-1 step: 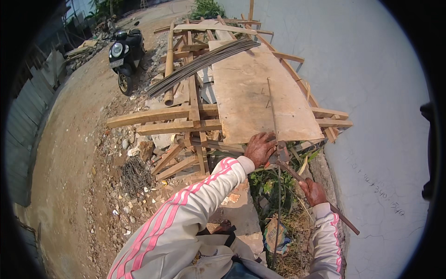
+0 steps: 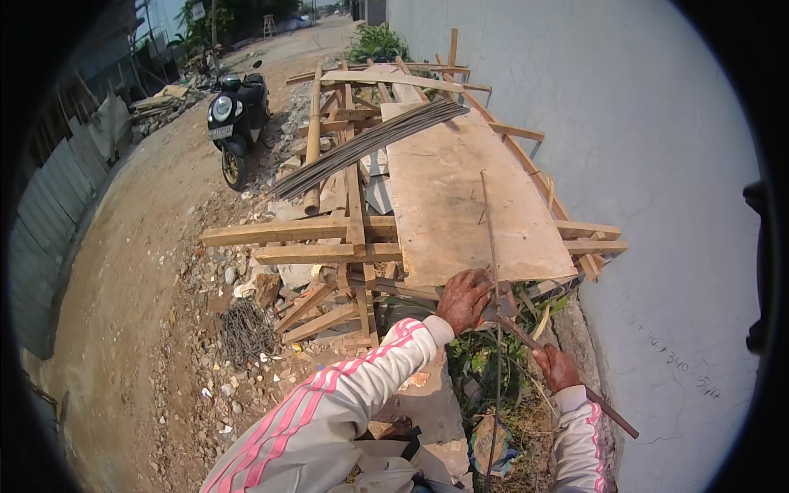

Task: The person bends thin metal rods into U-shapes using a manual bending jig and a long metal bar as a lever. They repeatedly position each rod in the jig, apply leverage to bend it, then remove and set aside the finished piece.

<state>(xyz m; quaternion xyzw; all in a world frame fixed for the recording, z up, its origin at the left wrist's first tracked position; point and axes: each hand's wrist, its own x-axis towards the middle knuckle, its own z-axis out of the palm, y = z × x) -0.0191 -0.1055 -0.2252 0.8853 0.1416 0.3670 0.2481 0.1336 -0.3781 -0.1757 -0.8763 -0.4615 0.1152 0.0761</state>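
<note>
My left hand has curled fingers gripping a thin metal rod at the near edge of a plywood board, beside a small metal block. The rod runs lengthwise over the board and down toward my body; short bent pieces show along it on the board. Lower and to the right, my right hand is closed round a thicker steel bar that slants from the block toward the wall. My fingertips on the left are partly hidden.
Timber beams, a bamboo pole and a bundle of rods lie around the board. A tangled wire heap sits on rubble. A scooter stands on the dirt path. A grey wall borders the right; weeds grow below.
The view has tilted slightly upward, so the board, scooter and both my hands sit lower in the picture. Both hands keep about the same grip and position on the rod and bar.
</note>
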